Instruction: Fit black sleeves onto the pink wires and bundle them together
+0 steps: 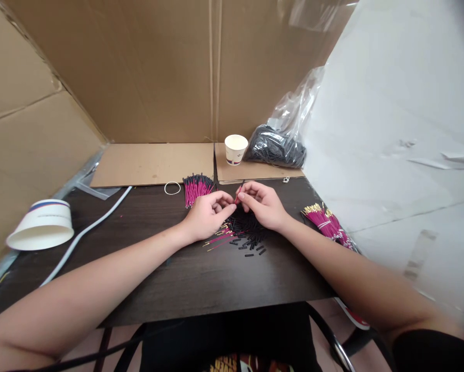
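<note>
Over the middle of the dark table, my left hand (210, 213) and my right hand (266, 204) meet fingertip to fingertip. Between them is a short magenta wire (238, 195) with a black end pointing up and away; both hands pinch it. Under my hands lies a heap of small black sleeves (251, 230), partly hidden by my fingers. Loose magenta wires with gold tips (220, 238) lie at its left side. Just beyond my left hand rests a bunch of magenta wires with black ends (197, 189).
A tied bundle of gold-tipped magenta wires (328, 223) lies right. Behind stand a paper cup (235, 150) and a clear bag of black pieces (276, 147). To the left are a tipped paper cup (42, 225), a white cable (88, 230) and a white ring (172, 194). Cardboard walls (150, 72) enclose the table.
</note>
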Tool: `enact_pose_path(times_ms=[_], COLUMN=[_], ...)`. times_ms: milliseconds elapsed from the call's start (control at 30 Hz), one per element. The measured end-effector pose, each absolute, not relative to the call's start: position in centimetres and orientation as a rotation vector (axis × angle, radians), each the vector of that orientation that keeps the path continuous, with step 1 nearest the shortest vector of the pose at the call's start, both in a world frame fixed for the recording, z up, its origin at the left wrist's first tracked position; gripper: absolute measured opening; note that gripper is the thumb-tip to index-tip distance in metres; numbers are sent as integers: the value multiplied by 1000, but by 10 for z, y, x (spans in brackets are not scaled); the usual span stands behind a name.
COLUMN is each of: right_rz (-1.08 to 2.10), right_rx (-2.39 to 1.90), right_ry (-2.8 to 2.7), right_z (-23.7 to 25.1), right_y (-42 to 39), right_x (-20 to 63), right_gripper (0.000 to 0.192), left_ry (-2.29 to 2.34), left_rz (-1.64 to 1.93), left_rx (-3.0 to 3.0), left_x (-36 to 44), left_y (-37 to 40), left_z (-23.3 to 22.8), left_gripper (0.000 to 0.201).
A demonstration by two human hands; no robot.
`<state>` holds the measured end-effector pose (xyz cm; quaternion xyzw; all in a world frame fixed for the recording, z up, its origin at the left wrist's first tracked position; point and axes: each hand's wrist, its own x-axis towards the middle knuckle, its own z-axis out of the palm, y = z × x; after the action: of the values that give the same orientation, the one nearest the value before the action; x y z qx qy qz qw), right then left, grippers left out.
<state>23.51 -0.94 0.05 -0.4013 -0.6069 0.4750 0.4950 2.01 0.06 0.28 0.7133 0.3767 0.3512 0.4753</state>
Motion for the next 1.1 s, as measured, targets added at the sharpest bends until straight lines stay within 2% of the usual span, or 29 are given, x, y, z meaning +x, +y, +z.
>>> enact_pose_path(times_ms=[267, 433, 767, 1100], right_rz=[1191, 1187, 541, 435], right_rx=[-960, -978, -1099, -1049], right_ry=[-1436, -1451, -1855, -2068], right_z=[1, -4, 1, 2], right_y=[-10, -7, -10, -9], right_x=[234, 237, 245, 248], right_gripper=[45, 35, 9, 7], left_ry=[902, 916, 1284, 1824], left_rz=[839, 859, 1132, 692], left_rx=[1758, 1783, 2191, 2443], left_x=[20, 20, 6, -11], left_y=[1, 0, 1, 22], left_z=[1, 3, 18, 30], left_gripper=[26, 26, 29, 23])
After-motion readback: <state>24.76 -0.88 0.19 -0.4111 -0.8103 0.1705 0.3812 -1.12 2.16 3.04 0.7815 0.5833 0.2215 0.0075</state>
